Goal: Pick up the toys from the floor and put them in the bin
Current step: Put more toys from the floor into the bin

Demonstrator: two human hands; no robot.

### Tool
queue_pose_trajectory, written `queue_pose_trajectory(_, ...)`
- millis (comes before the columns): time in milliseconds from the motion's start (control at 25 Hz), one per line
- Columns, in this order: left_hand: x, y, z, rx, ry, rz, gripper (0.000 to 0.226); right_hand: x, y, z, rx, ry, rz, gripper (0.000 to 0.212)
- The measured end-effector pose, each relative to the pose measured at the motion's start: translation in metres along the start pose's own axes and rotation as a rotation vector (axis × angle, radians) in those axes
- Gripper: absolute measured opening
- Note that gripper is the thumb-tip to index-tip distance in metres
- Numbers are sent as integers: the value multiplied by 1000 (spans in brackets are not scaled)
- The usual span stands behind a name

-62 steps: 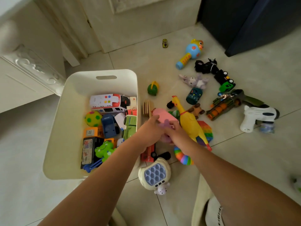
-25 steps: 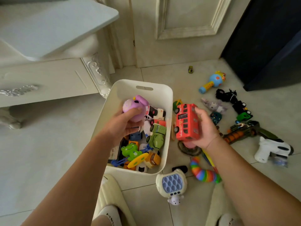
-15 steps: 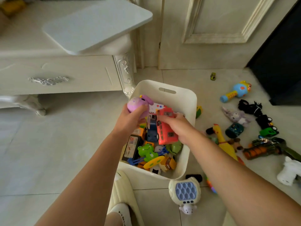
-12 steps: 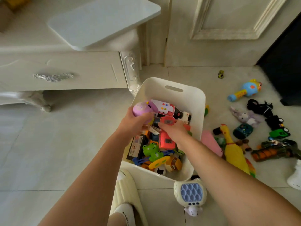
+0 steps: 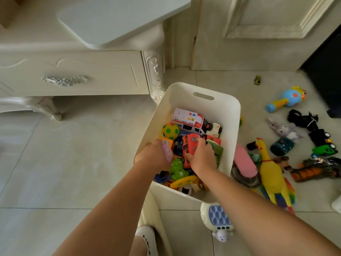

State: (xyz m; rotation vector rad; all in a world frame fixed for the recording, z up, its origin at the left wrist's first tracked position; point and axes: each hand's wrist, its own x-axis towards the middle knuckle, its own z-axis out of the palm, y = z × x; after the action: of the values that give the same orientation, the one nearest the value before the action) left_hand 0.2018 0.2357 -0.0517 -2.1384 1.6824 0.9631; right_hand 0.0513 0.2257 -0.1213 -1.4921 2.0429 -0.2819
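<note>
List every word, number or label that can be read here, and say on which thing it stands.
None reads clearly.
Red marks on the white ambulance toy: too blurred.
Square code label on the orange box: too small.
Small label on the red bus: unreadable.
Dark letters on the sock: blurred.

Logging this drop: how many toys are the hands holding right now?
2. The left hand grips a rounded lilac toy, the right hand a red plastic toy bus, both down inside the white plastic bin. Palms may hide more.
</note>
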Motion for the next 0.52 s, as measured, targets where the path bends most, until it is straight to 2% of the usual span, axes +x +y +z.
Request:
queue_pose_trajectory(120, 3, 3, 3, 106, -101, 3, 56, -2, 4, -4, -30, -41, 0, 78)
queue_pose_trajectory(240, 7, 1, 7, 121, -73, -26, 49, -3, 1, -10, -86, -89, 22, 68)
queue_pose_trajectory(360, 3, 3, 12, 190, -12, -6, 46, -4, -4, -23, -166, -207, -12, 74)
queue_pose_trajectory(440, -3, 12, 8, 169, 73, 54, 47, -5, -7, -37, -109, -246, -84, 64)
queue_pose_trajectory(520, -9, 31, -3, -25, 129, 144, 45, -11, -10, -58, 91, -158, -178, 44)
